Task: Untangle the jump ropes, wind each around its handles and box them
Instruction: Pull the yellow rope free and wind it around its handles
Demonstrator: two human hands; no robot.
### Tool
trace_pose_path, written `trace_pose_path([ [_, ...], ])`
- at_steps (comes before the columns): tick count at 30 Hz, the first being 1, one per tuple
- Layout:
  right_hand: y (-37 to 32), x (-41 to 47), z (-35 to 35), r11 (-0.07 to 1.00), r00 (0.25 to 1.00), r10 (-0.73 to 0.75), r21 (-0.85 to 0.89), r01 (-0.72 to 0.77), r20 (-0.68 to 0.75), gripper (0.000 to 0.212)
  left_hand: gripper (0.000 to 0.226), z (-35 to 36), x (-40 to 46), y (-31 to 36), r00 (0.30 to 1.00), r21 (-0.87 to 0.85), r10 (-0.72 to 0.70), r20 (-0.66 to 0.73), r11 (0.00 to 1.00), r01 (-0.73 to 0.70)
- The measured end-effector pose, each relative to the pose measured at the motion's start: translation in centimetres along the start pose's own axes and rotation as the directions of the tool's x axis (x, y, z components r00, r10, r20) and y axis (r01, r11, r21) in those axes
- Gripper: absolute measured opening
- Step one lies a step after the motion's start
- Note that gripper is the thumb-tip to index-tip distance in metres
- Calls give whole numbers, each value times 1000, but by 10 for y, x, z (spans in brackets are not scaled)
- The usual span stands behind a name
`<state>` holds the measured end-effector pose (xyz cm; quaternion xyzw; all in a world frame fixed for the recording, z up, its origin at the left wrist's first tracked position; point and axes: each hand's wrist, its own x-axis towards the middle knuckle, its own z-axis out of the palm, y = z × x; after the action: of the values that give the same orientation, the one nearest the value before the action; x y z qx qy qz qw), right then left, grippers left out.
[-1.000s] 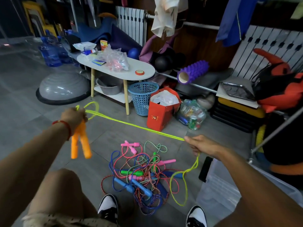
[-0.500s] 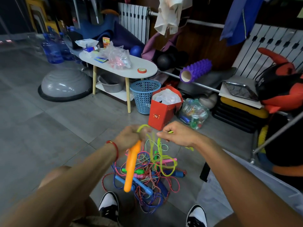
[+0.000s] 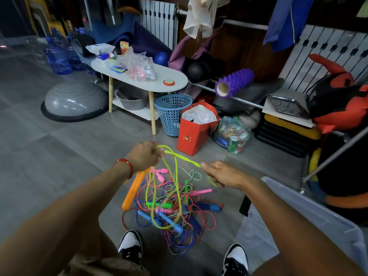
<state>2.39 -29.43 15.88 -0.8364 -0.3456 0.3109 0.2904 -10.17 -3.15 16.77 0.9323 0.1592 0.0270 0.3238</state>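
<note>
White oval side table (image 3: pixel 175 81), blue mesh basket (image 3: pixel 172 114), red paper bag (image 3: pixel 194 134), purple foam roller (image 3: pixel 235 82), grey balance dome (image 3: pixel 74 100)

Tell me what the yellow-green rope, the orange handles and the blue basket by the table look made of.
Yellow-green rope: smooth, glossy cord, probably PVC or rubber; no braid shows, and it hangs in springy loops.
Orange handles: smooth moulded plastic by their even colour and soft sheen.
Blue basket: rigid plastic, with moulded lattice holes through its wall.
</note>
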Motion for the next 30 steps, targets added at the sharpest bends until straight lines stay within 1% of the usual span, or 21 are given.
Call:
trace_pose_path([
  [2,19,-3,6,985,1000,-1,172,-4,27,49,26,-15,3,-12,995,41,-58,-76,997,62],
  [3,28,-6,8,981,1000,4,192,-9,27,48,24,-23,3,-16,992,51,-73,-108,996,78],
  [6,53,-14,24,995,998,50,85,-46,-47,42,21,-37,5,-22,979,63,-85,-183,993,98],
  [9,69,-11,39,999,984,27,-28,-32,-173,41,25,-37,7,-19,989,75,-62,-135,994,73],
  [12,87,-8,43,990,976,51,-120,-78,-210,38,20,-43,8,-14,993,-8,-50,-108,999,49],
  [13,94,-8,43,977,975,90,-172,-126,-204,38,19,-48,9,-12,993,-54,-55,-104,997,50],
  [14,102,-7,42,950,967,167,-233,-210,-190,38,20,-54,8,-10,994,-78,-52,-95,996,45],
  [16,111,-4,43,837,919,352,-381,-393,-176,37,21,-66,6,-3,999,-88,0,-33,996,-3],
  [17,109,-2,43,782,899,402,-447,-435,-172,38,22,-70,5,3,999,-81,42,19,996,-40],
  [18,102,0,42,771,909,381,-485,-412,-167,42,24,-73,3,10,994,-68,74,80,995,-69],
  [19,90,2,42,810,941,300,-480,-337,-154,48,25,-74,1,17,985,-56,93,146,995,-86],
  [20,71,6,44,894,975,167,-395,-214,-150,54,25,-74,-1,24,971,-62,103,214,994,-91],
  [21,45,7,47,971,985,18,-233,-58,-172,59,25,-72,-3,31,954,-84,113,278,992,-93],
  [22,18,10,50,993,970,-108,-66,96,-216,63,25,-67,-6,37,933,-120,130,335,988,-94],
  [23,-10,12,53,970,942,-210,65,235,-262,65,27,-62,-8,42,912,-163,150,381,982,-94],
  [24,-33,15,56,929,918,-286,157,336,-275,64,29,-58,-11,47,893,-212,176,415,973,-93],
  [25,-52,16,57,894,908,-329,225,388,-261,61,32,-53,-13,51,875,-266,203,439,960,-90],
  [27,-76,14,57,869,917,-328,308,387,-227,44,39,-47,-14,51,859,-395,229,457,918,-34],
  [28,-83,11,53,892,922,-318,261,370,-221,36,42,-45,-15,50,867,-450,213,450,893,14],
  [29,-86,7,48,927,917,-332,102,360,-219,32,44,-43,-16,47,880,-485,184,437,873,58],
  [30,-87,6,43,930,907,-367,-109,352,-205,32,47,-41,-19,42,892,-502,155,425,860,90],
])
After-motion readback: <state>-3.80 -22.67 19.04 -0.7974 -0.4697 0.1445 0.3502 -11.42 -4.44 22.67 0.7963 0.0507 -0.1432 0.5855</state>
